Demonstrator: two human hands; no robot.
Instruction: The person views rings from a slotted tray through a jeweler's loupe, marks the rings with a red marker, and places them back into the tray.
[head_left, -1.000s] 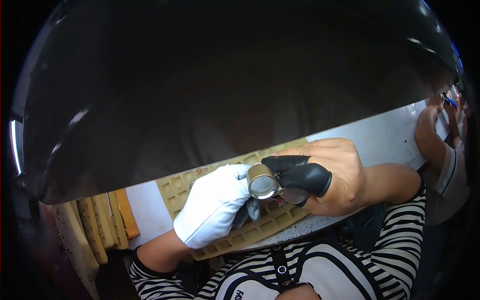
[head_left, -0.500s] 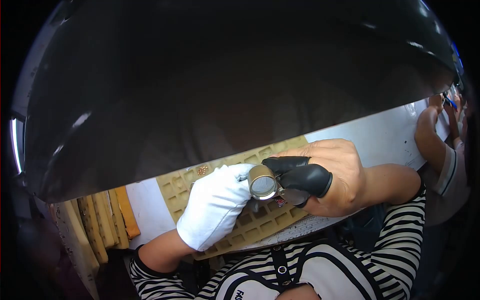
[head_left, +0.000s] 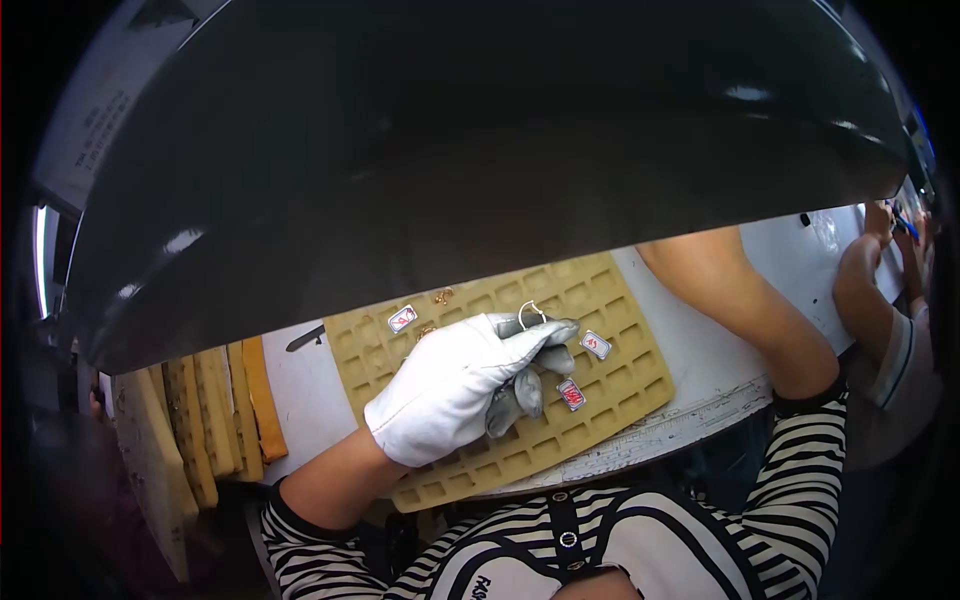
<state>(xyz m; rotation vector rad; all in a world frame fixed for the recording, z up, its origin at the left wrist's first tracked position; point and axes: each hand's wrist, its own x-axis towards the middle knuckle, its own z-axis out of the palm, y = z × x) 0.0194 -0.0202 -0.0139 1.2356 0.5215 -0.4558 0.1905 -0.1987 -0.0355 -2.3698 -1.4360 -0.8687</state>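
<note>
My left hand wears a white glove with greyed fingertips. Its thumb and fingers pinch a thin, pale metal ring, whose open loop stands up above them. Under this hand lies a tan tray with rows of square pockets. Small printed tags rest on the tray close to the fingers, and a few copper-coloured pieces sit in pockets behind the glove. My right hand is hidden behind the dark cover; just its forearm shows.
A large dark cover overhangs the far part of the table. At the left, several yellow boards stand on edge, near a dark blade-like tool. Another person's arm is at the right.
My right hand, with black finger covers and a loupe, has moved up and away behind the dark cover. The ring in my left hand and more of the tray now show.
</note>
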